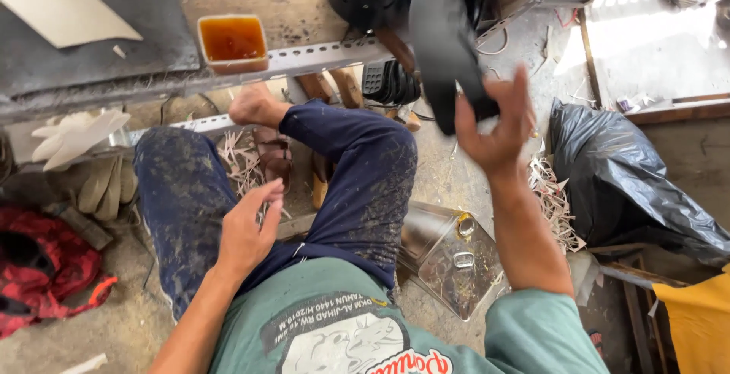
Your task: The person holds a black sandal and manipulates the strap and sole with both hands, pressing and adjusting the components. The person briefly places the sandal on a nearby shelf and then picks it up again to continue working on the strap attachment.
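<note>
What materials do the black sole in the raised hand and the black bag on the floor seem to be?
Black sole in the right hand: probably rubber or foam, matte, thin, slightly curved. Black bag: thin plastic film, glossy, with crumpled folds that catch light.

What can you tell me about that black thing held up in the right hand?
The flat black shoe sole is long, with rounded ends, and looks like matte rubber or foam. It is raised in the air, tilted nearly upright, above the floor. The right hand pinches its lower end between thumb and fingers; nothing else clearly touches it.
</note>
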